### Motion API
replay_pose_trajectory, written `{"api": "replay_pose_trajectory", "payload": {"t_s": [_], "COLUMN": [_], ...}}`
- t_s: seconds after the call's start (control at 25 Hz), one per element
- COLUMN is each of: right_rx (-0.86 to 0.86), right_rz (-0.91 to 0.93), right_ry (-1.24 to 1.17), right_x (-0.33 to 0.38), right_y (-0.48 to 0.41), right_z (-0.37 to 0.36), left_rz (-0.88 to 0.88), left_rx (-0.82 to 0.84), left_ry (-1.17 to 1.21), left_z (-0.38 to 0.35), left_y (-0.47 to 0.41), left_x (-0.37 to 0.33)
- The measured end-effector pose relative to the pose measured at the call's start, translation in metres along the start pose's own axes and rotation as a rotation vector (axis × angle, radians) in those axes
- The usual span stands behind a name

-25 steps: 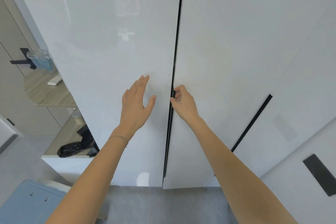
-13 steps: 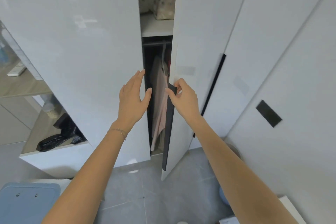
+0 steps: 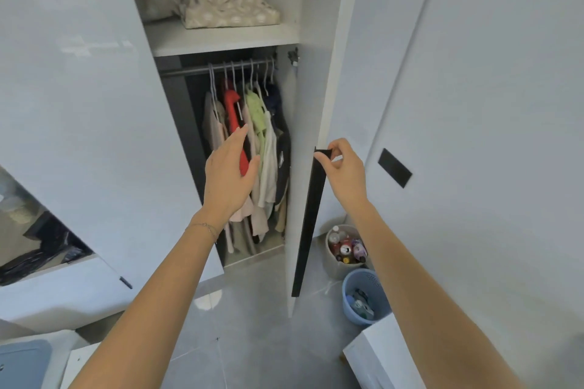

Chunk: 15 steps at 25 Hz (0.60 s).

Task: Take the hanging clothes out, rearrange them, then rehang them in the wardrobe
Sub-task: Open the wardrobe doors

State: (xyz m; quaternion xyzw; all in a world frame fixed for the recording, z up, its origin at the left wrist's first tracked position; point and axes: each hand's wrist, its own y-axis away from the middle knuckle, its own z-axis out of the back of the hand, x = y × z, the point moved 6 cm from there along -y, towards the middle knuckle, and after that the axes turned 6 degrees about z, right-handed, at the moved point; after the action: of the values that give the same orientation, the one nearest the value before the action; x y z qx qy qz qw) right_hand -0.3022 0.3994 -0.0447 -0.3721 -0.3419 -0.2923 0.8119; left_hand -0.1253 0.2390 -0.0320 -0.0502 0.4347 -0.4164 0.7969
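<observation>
Grey tiled floor (image 3: 252, 325) below a white wardrobe (image 3: 79, 104), head view. Right door (image 3: 319, 73) — shut a second ago — now stands swung wide, the right hand (image 3: 343, 167) with fingers pinched on its black edge handle (image 3: 311, 215). Hanging clothes (image 3: 268, 151) are exposed on the rail (image 3: 186, 71), none yet removed. Left hand (image 3: 229, 174), fingers straight and apart, reaches toward them — access gained, so removal can likely begin.

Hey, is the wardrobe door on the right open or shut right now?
Open: the door is swung out, the right hand pinching its black handle, and the hanging clothes show inside.
</observation>
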Motion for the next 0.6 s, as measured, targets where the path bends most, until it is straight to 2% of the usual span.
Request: {"api": "replay_pose_trajectory", "payload": {"t_s": [0.2,0.36,0.44,0.6], "right_rx": [-0.037,0.002,-0.031,-0.091], "right_rz": [-0.073,-0.09,-0.012,0.276], "right_ry": [-0.014,-0.008,0.043,0.173], "right_x": [-0.046,-0.06,-0.051,-0.01], "right_y": [-0.016,-0.022,-0.009,0.026], "right_z": [0.067,0.088,0.087,0.069], "left_rz": [-0.007,-0.011,-0.011,0.006], "left_rx": [0.039,0.061,0.048,-0.049], "left_ry": [0.009,-0.03,-0.053,-0.099], "left_z": [-0.05,-0.075,-0.078,-0.061], "left_y": [0.018,0.023,0.022,0.018], "left_x": [-0.049,-0.072,-0.078,-0.075]}}
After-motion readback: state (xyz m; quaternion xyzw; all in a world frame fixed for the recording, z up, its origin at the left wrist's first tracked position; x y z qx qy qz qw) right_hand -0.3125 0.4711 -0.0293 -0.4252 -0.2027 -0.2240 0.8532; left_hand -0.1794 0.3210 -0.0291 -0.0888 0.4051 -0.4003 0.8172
